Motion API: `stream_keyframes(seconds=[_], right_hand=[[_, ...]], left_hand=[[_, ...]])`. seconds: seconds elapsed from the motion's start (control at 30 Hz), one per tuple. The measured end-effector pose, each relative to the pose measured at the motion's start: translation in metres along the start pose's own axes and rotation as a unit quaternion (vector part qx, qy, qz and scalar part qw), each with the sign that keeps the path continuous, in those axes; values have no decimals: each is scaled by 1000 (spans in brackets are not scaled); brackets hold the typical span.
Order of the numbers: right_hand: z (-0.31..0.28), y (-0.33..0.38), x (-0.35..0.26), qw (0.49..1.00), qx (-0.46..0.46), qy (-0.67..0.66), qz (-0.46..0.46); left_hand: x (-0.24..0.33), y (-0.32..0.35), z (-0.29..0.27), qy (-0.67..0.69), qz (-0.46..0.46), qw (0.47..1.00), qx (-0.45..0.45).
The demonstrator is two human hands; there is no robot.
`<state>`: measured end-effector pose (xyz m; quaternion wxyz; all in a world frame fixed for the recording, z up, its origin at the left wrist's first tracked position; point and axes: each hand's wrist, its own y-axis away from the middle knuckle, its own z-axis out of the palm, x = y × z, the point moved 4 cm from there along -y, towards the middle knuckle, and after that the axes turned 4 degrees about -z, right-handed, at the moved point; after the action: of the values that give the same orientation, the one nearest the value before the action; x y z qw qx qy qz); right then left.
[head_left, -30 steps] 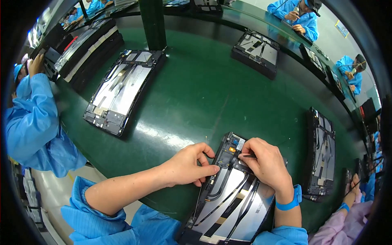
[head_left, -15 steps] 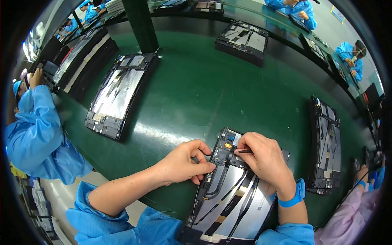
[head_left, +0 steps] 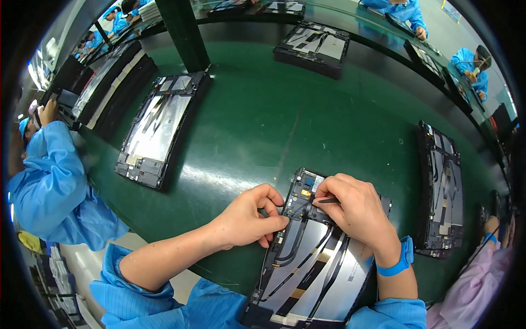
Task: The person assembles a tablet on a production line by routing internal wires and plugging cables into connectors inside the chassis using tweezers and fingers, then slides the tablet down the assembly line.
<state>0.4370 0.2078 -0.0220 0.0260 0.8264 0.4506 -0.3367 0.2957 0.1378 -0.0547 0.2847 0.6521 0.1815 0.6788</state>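
Note:
An opened tablet (head_left: 334, 263) lies tilted in front of me, its silver battery area, black flat cables and board parts exposed. At its upper left edge is my left hand (head_left: 249, 216), thumb on the frame and fingers curled against the side. My right hand (head_left: 356, 211) is closed over the tablet's upper right part. Between its thumb and fingers a thin black pointed tool (head_left: 329, 201) shows; most of it is hidden. The tool's tip is at the board near the top of the battery area. A blue band (head_left: 402, 257) circles my right wrist.
More opened tablets lie on the green table (head_left: 235, 126): one at left (head_left: 159, 131), a stack at far middle (head_left: 312, 49) and a stack at right (head_left: 441, 189). Stacked units (head_left: 112, 82) stand far left beside a green post (head_left: 183, 33). A co-worker in blue (head_left: 52, 181) sits left.
Both hands keep nearly the same positions on the tablet, with the right hand and its tool shifted very slightly. The surroundings have moved a little in view.

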Motion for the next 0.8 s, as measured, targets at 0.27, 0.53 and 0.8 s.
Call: stream_keyframes(seconds=[0.27,0.53,0.8], right_hand=[[-1,0,-3,1000,-12,15,11],[-1,3,-8,998,-19,28,53],[-7,2,-7,989,-39,-72,121]], left_hand=[[0,-2,2,2,11,1000,16],[-2,0,2,-8,26,999,33],[-2,0,3,-9,37,999,29]])
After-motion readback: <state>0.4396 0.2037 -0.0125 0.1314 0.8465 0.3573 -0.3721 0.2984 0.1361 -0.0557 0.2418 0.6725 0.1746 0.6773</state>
